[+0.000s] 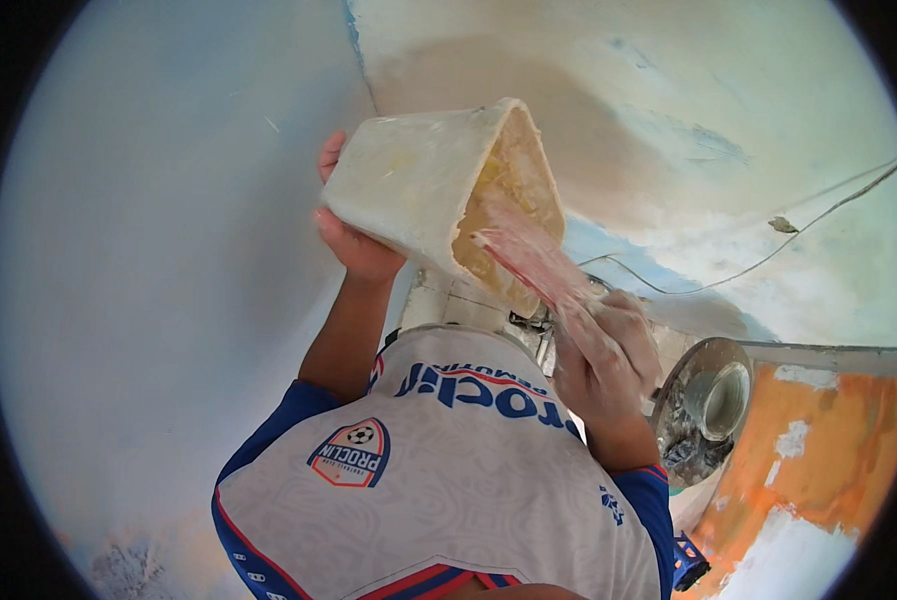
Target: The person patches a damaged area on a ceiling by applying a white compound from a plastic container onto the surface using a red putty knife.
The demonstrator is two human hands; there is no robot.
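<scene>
Plaster-smeared plastic tub lay tipped on its side in mid-air, just off the middle of the view toward twelve o'clock, its closed end at nine o'clock and its mouth turned to about four. The left hand held it at the closed end, fingers spread wide around the base. At the mouth's four o'clock the right hand, whitened with residue, had its fingers closed around a reddish, coated spreader, whose blade reached into the opening near the yellowish paste lining the inside.

As a judgement, the tub would have handled as stiff and fairly light, with any leftover paste adding weight toward one side. Smeared walls could have been slippery, so a broad hold under the base seemed surer than a pinch on the crusted rim.

Below, toward six o'clock, was the wearer's white shirt; toward four, a dirty round container and a patchy orange wall; toward two, a thin cable against a pale blue-white surface.

The tub hid part of the left fingers, the fist covered the spreader's handle, the paste's depth was unclear, and the round container's contents were hard to make out.
</scene>
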